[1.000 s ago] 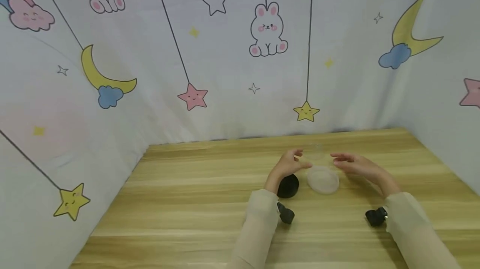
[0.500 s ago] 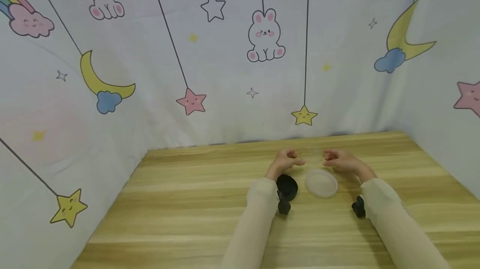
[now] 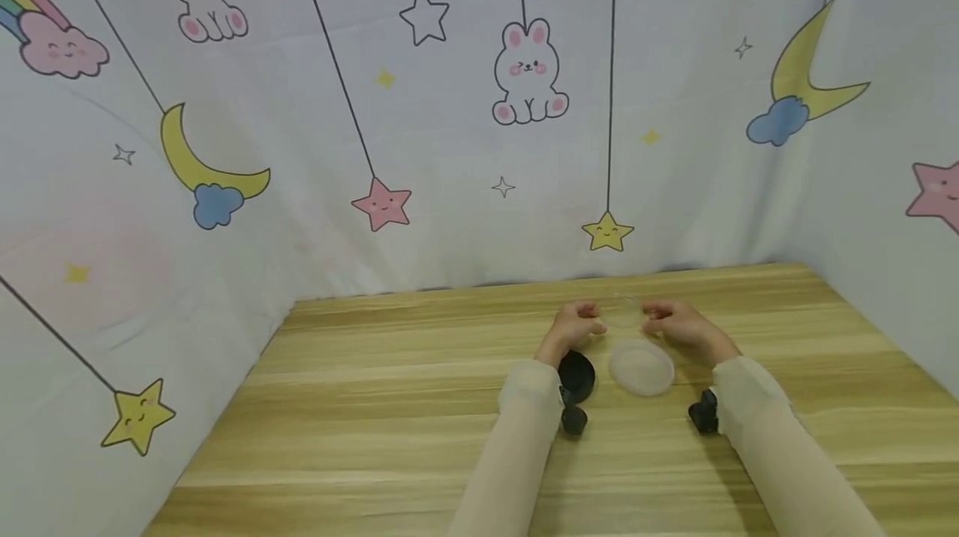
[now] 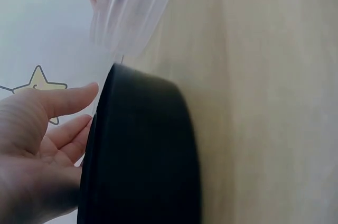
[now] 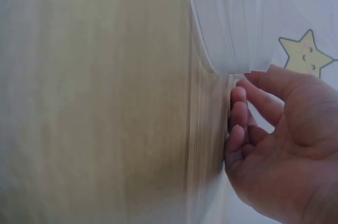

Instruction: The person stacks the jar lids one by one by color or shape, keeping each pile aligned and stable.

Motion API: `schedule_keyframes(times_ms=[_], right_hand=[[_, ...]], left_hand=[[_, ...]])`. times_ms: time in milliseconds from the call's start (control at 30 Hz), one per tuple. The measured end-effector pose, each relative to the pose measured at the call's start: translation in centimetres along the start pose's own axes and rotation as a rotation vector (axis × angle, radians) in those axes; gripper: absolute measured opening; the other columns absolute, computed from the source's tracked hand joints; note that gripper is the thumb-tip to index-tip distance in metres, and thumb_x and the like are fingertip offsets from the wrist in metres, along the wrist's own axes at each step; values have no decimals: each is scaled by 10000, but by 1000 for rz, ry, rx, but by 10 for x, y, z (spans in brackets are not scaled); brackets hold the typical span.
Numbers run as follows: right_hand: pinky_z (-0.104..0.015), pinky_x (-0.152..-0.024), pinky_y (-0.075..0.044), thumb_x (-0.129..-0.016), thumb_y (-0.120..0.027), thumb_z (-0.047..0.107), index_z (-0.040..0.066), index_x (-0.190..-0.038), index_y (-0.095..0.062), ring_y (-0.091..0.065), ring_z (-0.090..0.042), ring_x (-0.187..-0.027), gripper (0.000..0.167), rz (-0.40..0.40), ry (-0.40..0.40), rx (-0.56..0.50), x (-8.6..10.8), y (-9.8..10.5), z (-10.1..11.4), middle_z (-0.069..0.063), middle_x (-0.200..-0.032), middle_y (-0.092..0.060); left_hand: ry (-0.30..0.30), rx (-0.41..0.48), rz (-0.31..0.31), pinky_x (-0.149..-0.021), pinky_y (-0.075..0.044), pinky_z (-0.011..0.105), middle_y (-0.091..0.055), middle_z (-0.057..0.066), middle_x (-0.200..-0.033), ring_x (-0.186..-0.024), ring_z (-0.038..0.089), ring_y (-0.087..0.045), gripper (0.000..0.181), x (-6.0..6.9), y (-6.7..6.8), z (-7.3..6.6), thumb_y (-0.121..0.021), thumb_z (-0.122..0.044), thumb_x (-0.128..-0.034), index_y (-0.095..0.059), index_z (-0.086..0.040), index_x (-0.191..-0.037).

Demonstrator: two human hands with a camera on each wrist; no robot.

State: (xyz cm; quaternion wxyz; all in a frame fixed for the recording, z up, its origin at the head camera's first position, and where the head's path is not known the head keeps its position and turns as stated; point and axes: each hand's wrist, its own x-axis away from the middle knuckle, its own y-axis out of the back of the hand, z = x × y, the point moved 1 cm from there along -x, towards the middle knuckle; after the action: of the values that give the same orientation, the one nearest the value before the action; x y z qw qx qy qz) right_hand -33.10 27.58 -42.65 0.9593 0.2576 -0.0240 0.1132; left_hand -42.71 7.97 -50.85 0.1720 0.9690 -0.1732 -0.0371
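At the back of the table, a clear round dish [image 3: 620, 312] stands between my two hands; its see-through outline is faint. My left hand [image 3: 573, 327] holds its left side, thumb in front and fingers behind. My right hand [image 3: 680, 326] pinches the opposite side. A whitish translucent round container [image 3: 642, 367] sits just nearer to me. Beside my left wrist is a black round bowl [image 3: 577, 376]. That bowl [image 4: 142, 145] covers the left fingertips in the left wrist view. In the right wrist view the translucent container [image 5: 232, 23] partly hides the right fingertips.
The wood-grain table [image 3: 360, 420] reaches back to a white curtain [image 3: 449, 137] printed with stars, moons and rabbits. Black wrist cameras hang under both sleeves, the left one [image 3: 573, 420] close to the black bowl, the right one [image 3: 704, 412] low over the table.
My hands have closed in on the clear dish from both sides, the right one moving left the most. The black bowl and translucent container have stayed put; the head view has shifted slightly.
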Motion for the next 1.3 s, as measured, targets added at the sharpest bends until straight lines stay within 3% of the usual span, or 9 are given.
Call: schedule_keyframes(times_ms=[167, 267, 400, 500, 633, 733, 867, 1033, 1300], right_hand=[[-210, -786, -445, -936, -610, 95, -198, -1366, -395, -534, -231, -1041, 563, -49, -16, 54, -2, 0, -1, -304, -1195, -561], [-197, -783, -460, -940, -621, 113, -183, -1340, -443, -564, -284, -1087, 528, -95, -35, 49, -5, -3, -1, -334, -1239, -562], [-174, -774, -477, -928, -647, 114, -180, -1287, -499, -621, -271, -1072, 487, -140, -24, 56, -9, -4, -1, -330, -1233, -600], [-151, -749, -483, -916, -663, 98, -190, -1251, -518, -653, -153, -960, 465, -155, 1, 48, -10, -4, -1, -319, -1183, -634], [-145, -713, -466, -899, -674, 65, -199, -1274, -457, -587, 35, -829, 507, -163, 42, 7, -10, -3, -1, -311, -1130, -658], [-144, -727, -454, -899, -677, 62, -175, -1358, -385, -564, 66, -821, 593, -145, 72, -2, -10, -2, -3, -310, -1127, -658], [-153, -749, -457, -905, -679, 88, -141, -1393, -400, -587, -15, -890, 606, -129, 118, 72, -10, -1, -5, -290, -1105, -662], [-208, -739, -471, -906, -684, 125, -115, -1370, -456, -569, -142, -955, 571, -108, 125, 102, -8, 1, 0, -243, -1079, -631], [-264, -792, -489, -932, -662, 241, -60, -1419, -431, -569, -309, -1106, 617, -78, 109, 112, 1, 9, 5, -270, -1211, -594]], left_hand=[[110, 10, 40, -1051, -452, 335, -616, 181, -1309, -1249, 278, -560, 518, 69, 16, -83, -658, 34, -873, -519, 43, -1371], [122, 1, 59, -1062, -437, 306, -561, 237, -1360, -1278, 305, -528, 516, 94, 23, -112, -614, 62, -891, -469, 98, -1386], [98, -39, 53, -830, -466, 222, -627, 129, -1050, -960, 174, -571, 251, 82, 19, -101, -658, 10, -875, -603, 68, -1113], [71, -44, 56, -655, -333, 243, -402, 13, -785, -725, 134, -371, 250, 56, 12, -75, -714, -14, -834, -465, -26, -818], [42, -14, 40, -685, -414, 230, -519, -36, -821, -758, 108, -474, 246, 4, 0, -18, -800, -128, -799, -630, -61, -963], [3, 3, -20, -742, -482, 228, -625, -46, -938, -843, 101, -559, 480, -28, -9, 22, -848, -204, -758, -662, -103, -1189], [27, 21, -34, -741, -485, 243, -618, -8, -911, -819, 130, -559, 466, -9, -4, -1, -869, -124, -715, -655, -77, -1126], [104, 37, -54, -783, -494, 274, -623, 81, -953, -848, 178, -568, 413, 43, 12, -64, -794, 47, -737, -597, -18, -1094], [68, 53, -16, -770, -492, 260, -618, 115, -1134, -950, 172, -589, 400, 64, 18, -84, -766, -46, -809, -564, -9, -1152]])
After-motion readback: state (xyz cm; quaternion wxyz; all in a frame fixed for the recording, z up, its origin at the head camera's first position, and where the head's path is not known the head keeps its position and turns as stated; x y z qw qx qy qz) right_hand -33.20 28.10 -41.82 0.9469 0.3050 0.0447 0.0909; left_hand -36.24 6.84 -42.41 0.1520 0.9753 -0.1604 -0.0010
